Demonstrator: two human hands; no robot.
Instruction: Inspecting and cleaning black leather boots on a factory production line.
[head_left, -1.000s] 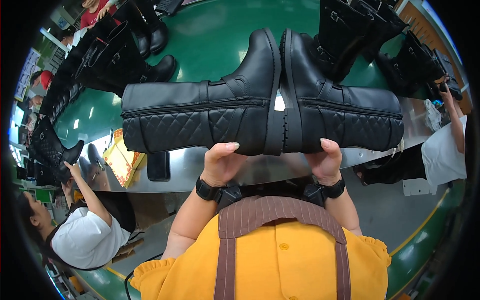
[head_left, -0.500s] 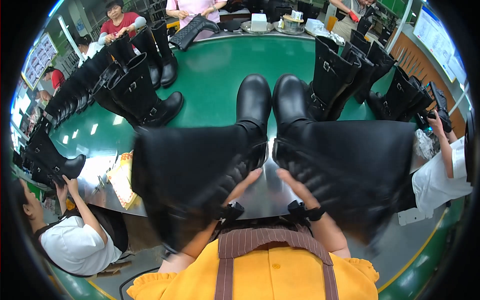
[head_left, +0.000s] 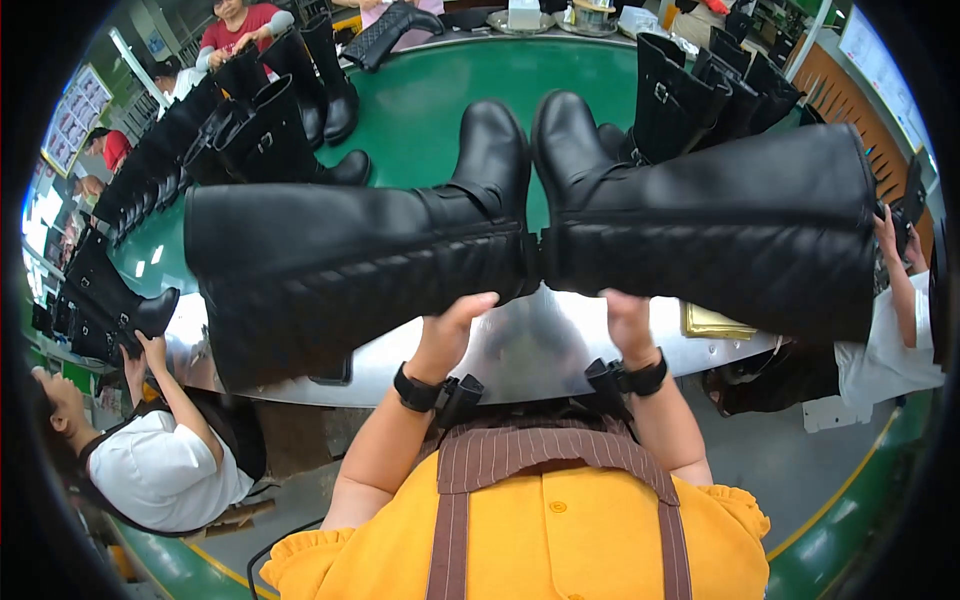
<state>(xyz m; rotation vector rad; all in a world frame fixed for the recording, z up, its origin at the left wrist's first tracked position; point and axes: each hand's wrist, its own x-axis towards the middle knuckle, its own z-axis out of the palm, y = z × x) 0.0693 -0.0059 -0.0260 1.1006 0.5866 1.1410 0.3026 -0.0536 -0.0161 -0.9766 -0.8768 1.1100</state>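
Observation:
A tall black boot (head_left: 330, 230) lies on its side across my left, its shaft spread outward and its toe pointing away from me. My left hand (head_left: 447, 335) grips it from below near the heel, thumb showing and the other fingers hidden behind the leather. The matching black boot (head_left: 720, 195) stretches out to my right, held in the same way by my right hand (head_left: 630, 325). Both boots are raised above the table, with their heels close together at the middle. Quilted panels run along the near sides of the shafts.
The green-topped table (head_left: 430, 85) has a metal near edge (head_left: 520, 350). Standing black boots (head_left: 265, 130) line the left; more boots (head_left: 680, 100) stand at the right. A gold packet (head_left: 718, 322) lies beneath the right boot. A co-worker (head_left: 165, 460) handles a boot at left; others work around.
Both boots have swung up and farther from me, their shafts now spread more level to the sides. My hands have moved with them, and the gold packet at the right has come into view.

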